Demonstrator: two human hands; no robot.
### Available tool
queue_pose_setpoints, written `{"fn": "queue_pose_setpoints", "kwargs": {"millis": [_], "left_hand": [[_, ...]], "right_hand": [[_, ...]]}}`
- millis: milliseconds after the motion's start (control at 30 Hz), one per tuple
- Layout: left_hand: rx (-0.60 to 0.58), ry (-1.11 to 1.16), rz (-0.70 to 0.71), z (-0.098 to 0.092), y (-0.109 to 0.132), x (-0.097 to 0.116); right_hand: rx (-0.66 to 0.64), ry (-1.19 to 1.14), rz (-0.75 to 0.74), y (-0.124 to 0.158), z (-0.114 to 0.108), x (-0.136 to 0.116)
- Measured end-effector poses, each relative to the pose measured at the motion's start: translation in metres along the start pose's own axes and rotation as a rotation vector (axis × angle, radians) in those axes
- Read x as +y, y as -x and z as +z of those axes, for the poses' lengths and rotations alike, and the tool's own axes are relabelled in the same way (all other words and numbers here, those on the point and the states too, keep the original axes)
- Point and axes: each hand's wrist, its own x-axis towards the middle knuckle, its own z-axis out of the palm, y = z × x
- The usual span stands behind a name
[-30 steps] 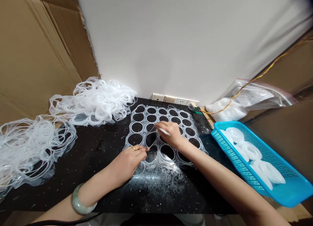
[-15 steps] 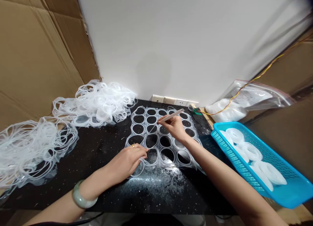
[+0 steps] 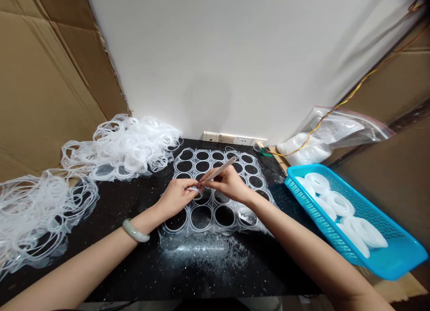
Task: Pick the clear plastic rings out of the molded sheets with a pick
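Note:
A translucent rubbery sheet (image 3: 212,219) with rows of round openings lies flat on the black tabletop (image 3: 127,275). My right hand (image 3: 228,183) grips a slim white pen-like tool (image 3: 220,168), its upper end slanting up to the right. The tool's working tip is hidden at my fingers. Directly beside it, my left hand (image 3: 179,195) is closed in a pinch on the rim of one ring (image 3: 199,194) of the sheet. The two hands' fingertips meet or nearly meet over the sheet's left-middle part.
Tangled translucent ring scraps (image 3: 134,145) are heaped at the left, with a second heap (image 3: 36,217) nearer. A blue basket (image 3: 399,257) holding white rings (image 3: 337,203) stands at the right. Behind are sockets (image 3: 228,138), a yellow wire (image 3: 356,90) and a plastic bag (image 3: 309,147). White powder (image 3: 208,252) dusts the front.
My left hand has moved up and right from the sheet's near-left edge to pinch a ring rim. My right hand has come left and down with the tool, meeting it. The view has shifted slightly.

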Motion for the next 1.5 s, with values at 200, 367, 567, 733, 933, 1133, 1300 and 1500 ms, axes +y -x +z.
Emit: {"fn": "queue_pose_setpoints", "kwargs": {"millis": [200, 367, 567, 733, 933, 1133, 1300, 1500], "left_hand": [[0.064, 0.065, 0.148, -0.005, -0.009, 0.004], [-0.097, 0.369, -0.082, -0.009, -0.023, -0.002], [-0.268, 0.293, -0.114, -0.009, -0.038, -0.011], [-0.239, 0.485, -0.119, -0.010, -0.036, -0.015], [-0.113, 0.712, -0.163, -0.017, -0.019, -0.020], [-0.045, 0.662, -0.189, -0.022, -0.011, -0.029], [-0.043, 0.271, -0.011, -0.027, -0.008, -0.017], [-0.152, 0.023, 0.224, -0.041, 0.011, 0.003]], "right_hand": [[0.325, 0.045, 0.003, 0.000, -0.014, 0.018], [0.214, -0.112, 0.094, 0.001, -0.013, 0.047], [0.002, 0.244, -0.040, 0.008, -0.008, 0.059], [-0.159, 0.565, -0.130, 0.014, -0.010, 0.063], [-0.244, 0.665, -0.166, 0.018, -0.012, 0.065], [-0.250, 0.670, -0.174, 0.020, -0.013, 0.066], [-0.189, 0.549, -0.133, 0.020, -0.013, 0.062], [0.127, 0.266, -0.022, 0.013, -0.034, 0.042]]}}
